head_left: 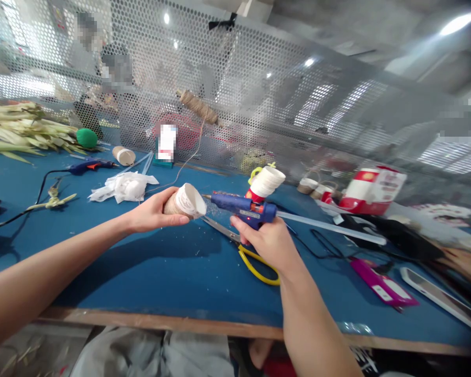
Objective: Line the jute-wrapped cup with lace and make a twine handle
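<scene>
My left hand (pixel 156 211) is wrapped around a small paper cup (pixel 186 201), tilted with its white end toward the right; brown twine-like wrapping covers its lower part. In my right hand (pixel 270 238) is a blue hot glue gun (pixel 241 206), its nozzle pointing left, close to the cup's rim. Whether nozzle and cup touch I cannot tell. A long clear glue stick (pixel 333 228) sticks out of the gun's back. Scissors with yellow handles (pixel 259 266) lie on the table beneath the gun, partly hidden by my right hand.
On the blue table (pixel 149 277) stand stacked white cups (pixel 269 179) behind the gun. A second glue gun (pixel 88 165), a white plastic bag (pixel 125 187) and a green ball (pixel 87 137) lie left. A purple packet (pixel 382 283) and a phone (pixel 441 296) lie right. A perforated metal screen (pixel 251 99) rises behind.
</scene>
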Tool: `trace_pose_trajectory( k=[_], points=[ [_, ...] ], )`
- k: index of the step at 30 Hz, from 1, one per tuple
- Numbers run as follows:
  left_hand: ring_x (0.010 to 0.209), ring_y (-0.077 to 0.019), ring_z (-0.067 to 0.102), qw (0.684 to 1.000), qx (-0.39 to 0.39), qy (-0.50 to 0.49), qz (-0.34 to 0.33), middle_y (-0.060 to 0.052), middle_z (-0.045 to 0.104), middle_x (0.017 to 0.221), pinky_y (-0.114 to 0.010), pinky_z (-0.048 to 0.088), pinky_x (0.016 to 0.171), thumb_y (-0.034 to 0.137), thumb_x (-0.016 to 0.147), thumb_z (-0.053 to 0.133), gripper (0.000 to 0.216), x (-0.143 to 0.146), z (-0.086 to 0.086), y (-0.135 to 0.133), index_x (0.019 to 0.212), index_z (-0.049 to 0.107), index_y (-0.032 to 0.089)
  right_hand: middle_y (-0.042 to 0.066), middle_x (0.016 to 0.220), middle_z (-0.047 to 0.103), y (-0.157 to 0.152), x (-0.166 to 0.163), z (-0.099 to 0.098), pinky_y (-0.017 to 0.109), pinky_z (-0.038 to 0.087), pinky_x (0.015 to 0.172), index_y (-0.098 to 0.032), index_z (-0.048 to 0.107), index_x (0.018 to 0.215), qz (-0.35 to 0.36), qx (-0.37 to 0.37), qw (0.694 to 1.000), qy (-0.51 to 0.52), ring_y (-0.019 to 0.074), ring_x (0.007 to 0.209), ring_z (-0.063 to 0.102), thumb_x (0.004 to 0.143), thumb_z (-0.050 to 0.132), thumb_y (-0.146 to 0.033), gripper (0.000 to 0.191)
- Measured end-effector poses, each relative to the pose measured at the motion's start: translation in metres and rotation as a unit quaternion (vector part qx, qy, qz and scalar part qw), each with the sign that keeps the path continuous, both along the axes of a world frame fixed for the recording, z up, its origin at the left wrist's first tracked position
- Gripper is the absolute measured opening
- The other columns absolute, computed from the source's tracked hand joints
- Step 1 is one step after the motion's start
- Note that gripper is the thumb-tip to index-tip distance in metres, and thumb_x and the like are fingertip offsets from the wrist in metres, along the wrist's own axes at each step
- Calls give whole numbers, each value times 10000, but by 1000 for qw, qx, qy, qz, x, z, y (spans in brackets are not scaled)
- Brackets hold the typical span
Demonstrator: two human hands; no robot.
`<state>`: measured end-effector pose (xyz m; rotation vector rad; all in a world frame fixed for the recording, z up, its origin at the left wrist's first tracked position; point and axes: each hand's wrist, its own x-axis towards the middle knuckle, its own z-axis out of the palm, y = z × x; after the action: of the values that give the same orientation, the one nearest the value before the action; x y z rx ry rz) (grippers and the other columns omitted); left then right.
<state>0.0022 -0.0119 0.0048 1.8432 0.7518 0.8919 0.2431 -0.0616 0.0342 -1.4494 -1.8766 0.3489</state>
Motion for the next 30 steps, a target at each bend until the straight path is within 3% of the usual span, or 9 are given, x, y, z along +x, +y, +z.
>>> trace_pose_trajectory(
  k=[17,30],
  points=[
    [760,-148,513,1000,7,0,3,-59,561,899,-257,436,659,407,657,666,586,-1,-1,0,1110,455,100,-21,402,546,0,1,-2,266,446,446,-173,604,655,-16,10,1000,-23,133,342,505,735,562,-401,245],
    [748,-138,503,1000,5,5,4,-61,558,904,-256,432,658,405,654,668,604,-1,1,1,1122,445,94,-12,434,544,-6,-2,4,269,461,447,-180,572,631,-16,-22,1000,-7,140,376,521,735,576,-377,223]
  ],
)
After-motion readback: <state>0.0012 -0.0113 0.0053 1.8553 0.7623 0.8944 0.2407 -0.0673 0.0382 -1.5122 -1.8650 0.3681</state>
